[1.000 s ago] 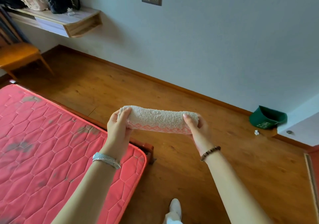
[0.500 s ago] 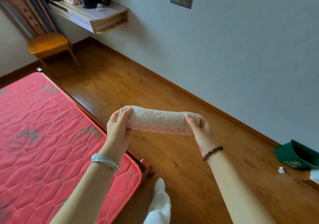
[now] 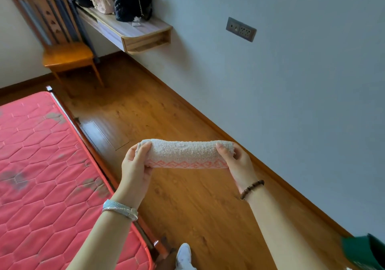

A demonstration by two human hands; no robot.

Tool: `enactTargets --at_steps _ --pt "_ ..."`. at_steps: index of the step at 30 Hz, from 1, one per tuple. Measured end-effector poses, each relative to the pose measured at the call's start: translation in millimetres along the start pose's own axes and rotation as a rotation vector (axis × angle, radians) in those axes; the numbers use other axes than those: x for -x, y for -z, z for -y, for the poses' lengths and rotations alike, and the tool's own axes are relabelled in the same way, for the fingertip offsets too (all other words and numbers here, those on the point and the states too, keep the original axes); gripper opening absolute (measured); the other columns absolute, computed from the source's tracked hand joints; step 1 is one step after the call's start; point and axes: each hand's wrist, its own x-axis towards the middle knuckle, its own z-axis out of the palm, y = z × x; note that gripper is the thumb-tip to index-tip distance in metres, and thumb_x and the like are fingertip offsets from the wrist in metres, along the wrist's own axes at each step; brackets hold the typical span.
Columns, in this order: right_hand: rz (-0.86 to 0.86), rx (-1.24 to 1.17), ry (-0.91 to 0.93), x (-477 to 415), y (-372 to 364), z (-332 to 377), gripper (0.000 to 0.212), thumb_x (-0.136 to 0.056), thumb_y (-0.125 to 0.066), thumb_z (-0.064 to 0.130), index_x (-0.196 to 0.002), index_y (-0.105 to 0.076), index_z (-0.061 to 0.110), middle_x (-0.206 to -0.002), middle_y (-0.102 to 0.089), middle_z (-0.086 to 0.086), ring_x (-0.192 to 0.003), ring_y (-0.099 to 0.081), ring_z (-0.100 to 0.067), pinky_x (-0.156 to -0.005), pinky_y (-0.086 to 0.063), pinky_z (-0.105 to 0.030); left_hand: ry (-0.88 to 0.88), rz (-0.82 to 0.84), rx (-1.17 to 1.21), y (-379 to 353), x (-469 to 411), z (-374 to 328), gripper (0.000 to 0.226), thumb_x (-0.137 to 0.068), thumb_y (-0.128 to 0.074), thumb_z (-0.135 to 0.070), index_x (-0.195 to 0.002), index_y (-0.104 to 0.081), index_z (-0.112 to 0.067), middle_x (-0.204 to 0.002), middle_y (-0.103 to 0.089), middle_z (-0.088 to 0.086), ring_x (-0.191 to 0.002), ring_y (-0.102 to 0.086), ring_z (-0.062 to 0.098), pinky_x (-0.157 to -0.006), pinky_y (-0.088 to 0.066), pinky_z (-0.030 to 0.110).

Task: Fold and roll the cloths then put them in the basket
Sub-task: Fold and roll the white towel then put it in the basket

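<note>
A rolled cream towel (image 3: 184,152) with an orange patterned border is held level in the air above the wooden floor. My left hand (image 3: 136,165) grips its left end, fingers curled over the top. My right hand (image 3: 236,161) grips its right end the same way. No basket is in view.
A red quilted mattress (image 3: 41,165) on a bed frame fills the left. A wooden chair (image 3: 62,46) and a wall shelf (image 3: 133,32) with bags stand at the back. A green bin (image 3: 364,253) sits at the lower right by the wall. My white shoe (image 3: 184,254) shows below.
The view has swung left: the chair and shelf have come further into sight and the green bin has slid to the lower right corner. Both hands keep the same hold on the roll.
</note>
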Motion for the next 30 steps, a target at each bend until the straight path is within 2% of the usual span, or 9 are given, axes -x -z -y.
enactTargets --at_steps 3,8,16,19,23,27,30 --pt "0.034 -0.003 -0.001 -39.0 -7.0 13.2 0.045 -0.076 -0.064 0.061 -0.104 -0.064 0.026 -0.103 -0.07 0.002 -0.098 -0.068 -0.01 -0.081 -0.058 -0.028 -0.028 0.0 0.001 -12.3 -26.7 -12.6 0.024 -0.094 -0.063 -0.015 -0.116 -0.059 -0.007 -0.106 -0.064 0.008 -0.097 -0.063 0.018 -0.082 -0.057 0.033" --pt "0.123 0.009 0.017 -97.7 -30.2 32.3 0.036 -0.079 -0.061 0.059 -0.101 -0.063 0.031 -0.099 -0.069 0.008 -0.093 -0.067 -0.004 -0.078 -0.057 -0.023 -0.074 -0.067 0.048 -19.5 -69.2 -35.0 0.022 -0.093 -0.065 -0.015 -0.113 -0.059 -0.009 -0.104 -0.065 0.006 -0.094 -0.066 0.016 -0.087 -0.055 0.038" --pt "0.309 0.037 0.074 -202.9 -80.9 58.7 0.03 -0.086 -0.061 0.051 -0.104 -0.063 0.027 -0.101 -0.067 0.006 -0.092 -0.065 -0.003 -0.074 -0.056 -0.019 -0.161 -0.239 0.15 -23.3 -140.0 -62.1 0.012 -0.093 -0.063 -0.012 -0.105 -0.063 -0.011 -0.095 -0.069 0.003 -0.086 -0.071 0.012 -0.079 -0.059 0.034" --pt "0.366 0.043 0.09 -246.4 -93.1 71.8 0.03 -0.088 -0.06 0.048 -0.107 -0.062 0.025 -0.101 -0.066 0.006 -0.092 -0.065 -0.003 -0.072 -0.055 -0.017 -0.202 -0.257 0.152 -36.7 -168.6 -73.4 0.021 -0.094 -0.062 -0.013 -0.115 -0.059 -0.007 -0.1 -0.066 0.006 -0.088 -0.068 0.014 -0.075 -0.06 0.031" --pt "0.436 0.029 0.108 -304.8 -105.7 95.1 0.031 -0.088 -0.06 0.048 -0.107 -0.062 0.024 -0.1 -0.065 0.005 -0.092 -0.065 -0.005 -0.067 -0.053 -0.015 -0.225 -0.293 0.158 -57.7 -205.0 -89.8 0.027 -0.094 -0.062 -0.014 -0.12 -0.056 -0.007 -0.103 -0.064 0.006 -0.091 -0.068 0.014 -0.084 -0.057 0.033" --pt "0.532 0.044 0.116 -358.9 -121.8 110.5 0.029 -0.088 -0.059 0.047 -0.106 -0.061 0.024 -0.1 -0.065 0.004 -0.091 -0.065 -0.004 -0.068 -0.054 -0.015 -0.26 -0.339 0.148 -68.6 -237.5 -105.0 0.04 -0.092 -0.065 -0.017 -0.128 -0.054 -0.003 -0.115 -0.061 0.012 -0.107 -0.063 0.021 -0.096 -0.053 0.04" --pt "0.604 0.062 0.119 -392.1 -140.5 119.3 0.032 -0.088 -0.058 0.048 -0.109 -0.061 0.023 -0.102 -0.066 0.003 -0.093 -0.065 -0.006 -0.069 -0.054 -0.016 -0.277 -0.404 0.16 -73.2 -256.8 -114.3 0.043 -0.092 -0.065 -0.017 -0.131 -0.053 -0.002 -0.115 -0.062 0.012 -0.106 -0.065 0.021 -0.093 -0.055 0.038"
